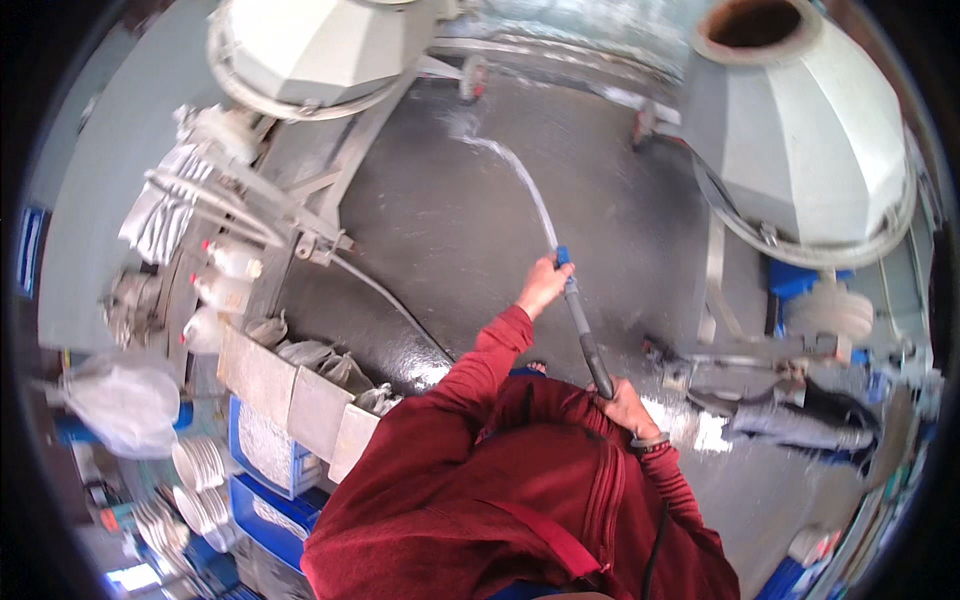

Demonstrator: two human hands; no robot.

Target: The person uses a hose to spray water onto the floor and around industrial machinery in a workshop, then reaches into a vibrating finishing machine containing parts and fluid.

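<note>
A dark grey hose (pixel 588 345) with a blue nozzle (pixel 562 256) slants across in front of my body. My left hand (pixel 543 287) is closed at its front part, just beside the blue nozzle. Further back, my right hand (pixel 626 408) is closed round the black section near my waist. From the nozzle a stream of water (pixel 525 180) arcs forward and splashes on the wet grey floor (pixel 600 170). Both arms wear dark red sleeves, and a bracelet sits on my right wrist.
Large faceted pale drums on wheeled metal frames stand at the far left (pixel 325 50) and far right (pixel 795 130). White jugs (pixel 228 292), open boxes (pixel 320 410) and blue crates (pixel 262 515) line the left. A thin hose (pixel 390 300) lies on the floor. Dark cloth (pixel 810 425) hangs at right.
</note>
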